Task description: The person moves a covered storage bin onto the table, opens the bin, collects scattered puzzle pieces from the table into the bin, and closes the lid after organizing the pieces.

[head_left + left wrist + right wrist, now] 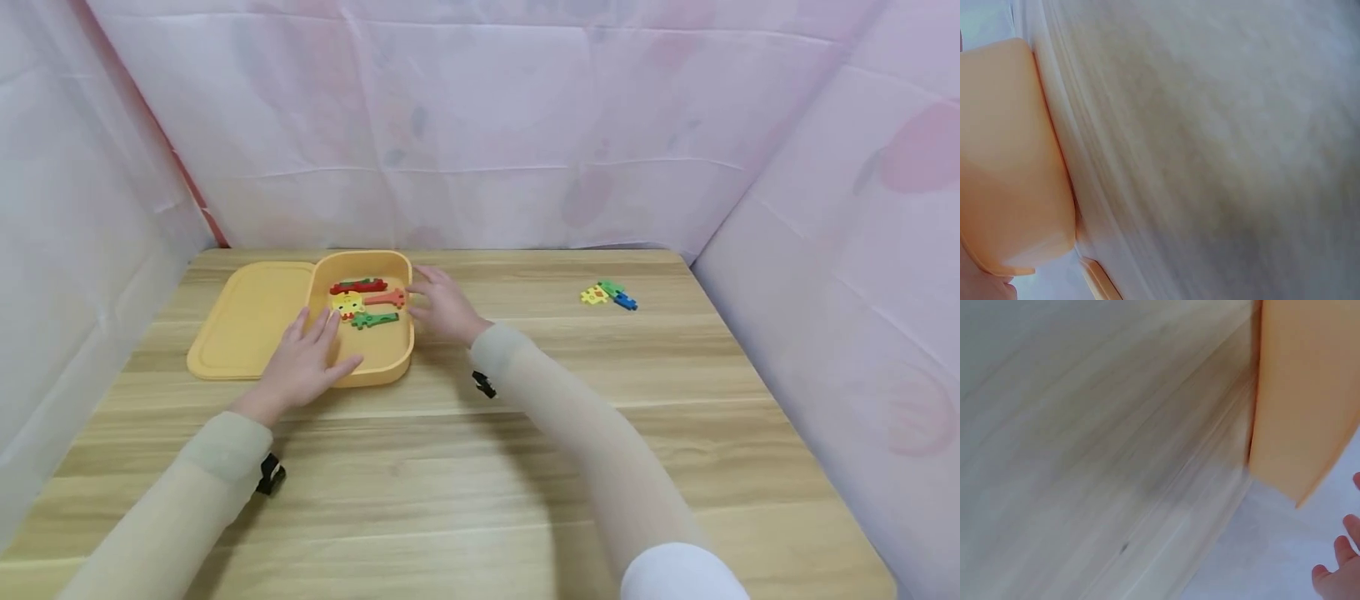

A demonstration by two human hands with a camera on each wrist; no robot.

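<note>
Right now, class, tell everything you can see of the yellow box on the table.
The yellow box is a shallow, rounded, plastic-looking tray, open, its lid lying flat alongside on the wooden table. Coloured puzzle pieces lie inside. The left hand rests on its near-left rim; the right hand touches its right side.

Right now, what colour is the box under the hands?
Yellow-orange box, lid matching; clearest in the head view.

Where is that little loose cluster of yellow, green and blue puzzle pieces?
In the head view the puzzle cluster lies on the wooden table, far right near the back, apart from the yellow box and well right of the right hand.
</note>
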